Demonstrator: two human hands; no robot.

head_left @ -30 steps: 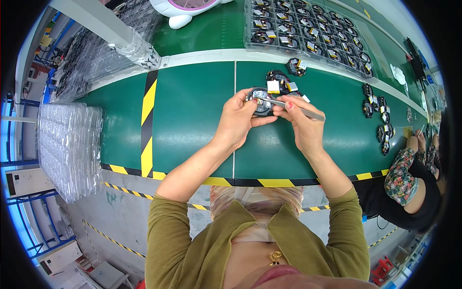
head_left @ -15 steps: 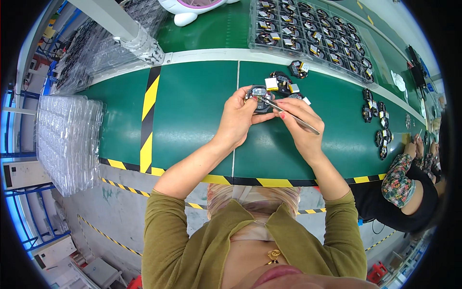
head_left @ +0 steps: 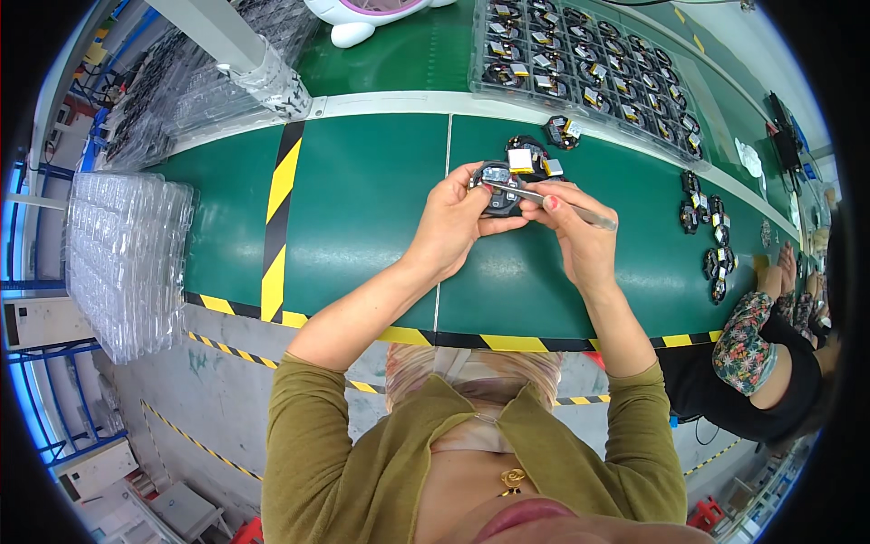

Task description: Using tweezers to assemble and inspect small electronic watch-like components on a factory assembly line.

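Observation:
My left hand (head_left: 453,218) grips a round black electronic module (head_left: 501,201) by its left side, above the green table. A pair of metal tweezers (head_left: 566,208) is pinched in my right hand (head_left: 584,231). Their tips reach over the module's upper part, near my left thumb; whether they grip anything there is too small to tell. A white battery pouch (head_left: 520,160) with a yellow edge shows just beyond the module. It lies by more black round modules (head_left: 527,145), partly hidden behind the one I hold.
A clear tray (head_left: 580,63) of similar modules stands at the back right. Several loose modules (head_left: 716,231) lie to the right, near a co-worker's floral sleeve (head_left: 745,340). Stacked clear plastic trays (head_left: 131,263) stand on the left. Striped tape (head_left: 417,336) marks the table's front edge.
The tweezers have swung to a flatter angle, and my right hand has shifted slightly right. My left hand keeps its hold on the module.

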